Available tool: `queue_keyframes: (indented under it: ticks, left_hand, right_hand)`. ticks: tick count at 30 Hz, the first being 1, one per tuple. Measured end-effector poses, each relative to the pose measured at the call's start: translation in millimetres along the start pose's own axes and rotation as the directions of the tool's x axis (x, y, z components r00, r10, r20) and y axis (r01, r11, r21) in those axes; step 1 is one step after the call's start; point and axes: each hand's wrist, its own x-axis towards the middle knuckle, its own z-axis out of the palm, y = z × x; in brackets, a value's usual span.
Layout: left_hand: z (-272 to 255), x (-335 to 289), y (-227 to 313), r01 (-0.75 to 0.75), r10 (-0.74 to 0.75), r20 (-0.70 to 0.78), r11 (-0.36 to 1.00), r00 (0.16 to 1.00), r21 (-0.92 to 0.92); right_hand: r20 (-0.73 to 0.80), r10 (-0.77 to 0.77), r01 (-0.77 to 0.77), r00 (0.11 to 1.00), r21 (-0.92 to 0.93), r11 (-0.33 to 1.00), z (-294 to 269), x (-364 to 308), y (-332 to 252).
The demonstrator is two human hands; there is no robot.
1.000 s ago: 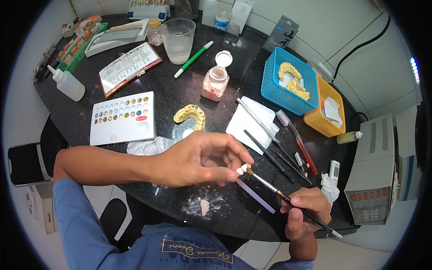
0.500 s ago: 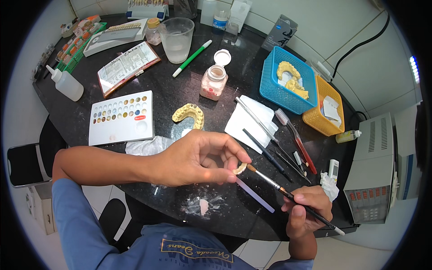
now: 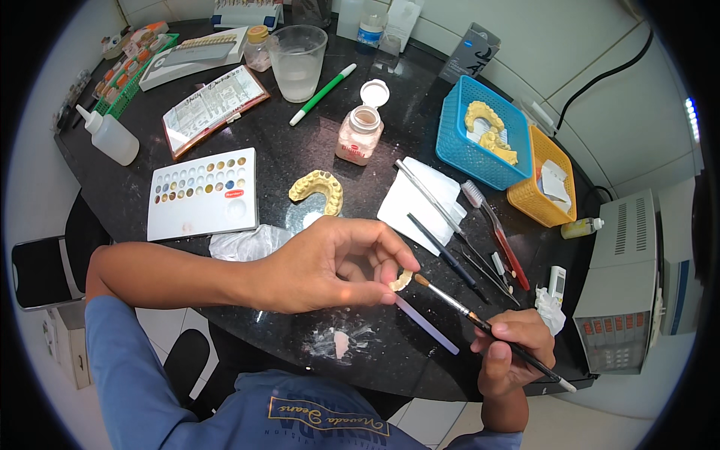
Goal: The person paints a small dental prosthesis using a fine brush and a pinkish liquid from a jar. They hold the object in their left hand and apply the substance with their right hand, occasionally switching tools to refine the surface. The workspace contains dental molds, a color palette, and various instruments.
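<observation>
- Head view: the right hand (image 3: 514,349) has its thumb and fingers closed around a brush (image 3: 454,304); the bristles point up-left, just beside the tooth piece (image 3: 401,281), and whether they touch cannot be told.
- Left of that hand, a pink smear (image 3: 341,345) ringed with white streaks marks the black surface (image 3: 409,369).
- A purple stick (image 3: 427,325) lies slantwise, its far end near the left hand (image 3: 322,262).
- That hand pinches the small, curved, cream tooth piece between thumb and fingertip above the surface, other fingers curled.
- Just beyond its wrist, a crumpled tissue (image 3: 251,242) lies beside a white palette (image 3: 202,214).
- Past the hand sits a yellow horseshoe cast (image 3: 319,182).
- Right of it, a metal tool (image 3: 427,193) and a black pen (image 3: 446,259) lie partly over a white pad (image 3: 394,206); a red toothbrush (image 3: 504,244) lies beside them.
- Farther, a jar (image 3: 360,139) stands with its lid flipped back.
- To its right, a blue basket (image 3: 465,159) holds yellow casts (image 3: 486,116), beside a yellow basket (image 3: 536,205).
- Farthest, a green marker (image 3: 322,95) lies near a clear cup (image 3: 298,75).
</observation>
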Motion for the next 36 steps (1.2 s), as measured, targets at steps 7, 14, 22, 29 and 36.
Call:
queue_keyframes:
  ticks: [7,14,22,29,36]
  left_hand:
    - [-0.8,-0.3,-0.4,-0.006,0.006,0.001,1.000,1.000,-0.016]
    - [-0.5,0.1,-0.4,0.003,-0.003,0.000,0.997,1.000,-0.079]
    - [-0.9,0.0,0.2,0.018,-0.018,0.006,0.996,1.000,-0.082]
    - [-0.9,0.4,-2.2,0.006,-0.005,0.004,0.997,1.000,-0.075]
    - [-0.8,0.4,-0.7,-0.001,0.001,0.008,0.997,1.000,-0.077]
  right_hand:
    - [0.003,-0.023,0.023,1.000,0.022,0.999,0.0,0.0,1.3]
    - [-0.001,-0.010,0.010,1.000,0.023,1.000,0.1,-0.3,1.3]
    - [0.039,-0.013,0.013,0.999,-0.009,1.000,2.7,2.8,-0.5]
    - [0.105,-0.029,0.033,0.994,-0.033,0.999,0.3,5.6,0.6]
    - [-0.033,0.069,-0.068,0.997,0.021,0.997,-1.6,-2.4,0.2]
